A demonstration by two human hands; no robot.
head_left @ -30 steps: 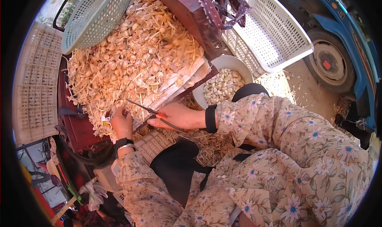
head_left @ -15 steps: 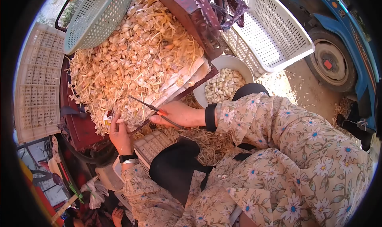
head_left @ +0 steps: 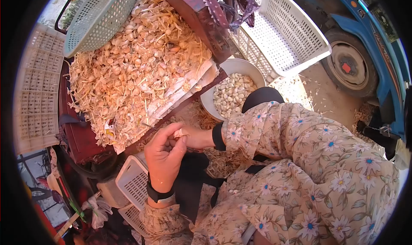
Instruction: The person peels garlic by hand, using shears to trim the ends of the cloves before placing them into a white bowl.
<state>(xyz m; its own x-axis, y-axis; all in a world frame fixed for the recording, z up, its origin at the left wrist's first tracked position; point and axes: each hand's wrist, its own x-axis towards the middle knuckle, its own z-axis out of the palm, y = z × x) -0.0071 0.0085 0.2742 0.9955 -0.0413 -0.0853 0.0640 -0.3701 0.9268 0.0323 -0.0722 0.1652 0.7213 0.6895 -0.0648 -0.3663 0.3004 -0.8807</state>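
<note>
My left hand [head_left: 164, 157] is raised in front of the table's near edge, thumb and fingers pinched on a pale garlic clove [head_left: 180, 133]. Right behind it, my right hand [head_left: 195, 138] is partly hidden by the left. It still grips the scissors [head_left: 149, 125], of which just a thin dark blade shows past my left fingers. Beyond both hands a large heap of garlic cloves and dry skins [head_left: 133, 69] covers the tabletop. A white bucket [head_left: 207, 100] of peeled garlic cloves [head_left: 234, 92] stands to the right of my hands.
A pale green basket [head_left: 101, 22] leans at the heap's upper left. One white crate [head_left: 296, 43] stands behind the bucket, another [head_left: 133, 180] by my left forearm. At the right is a blue vehicle with a wheel [head_left: 349, 67]. Straw-like skins [head_left: 225, 161] litter the ground.
My left hand has moved from the heap's near edge toward me and right, meeting my right hand, and now pinches a clove. The scissors are mostly covered. The whole view has shifted slightly.
</note>
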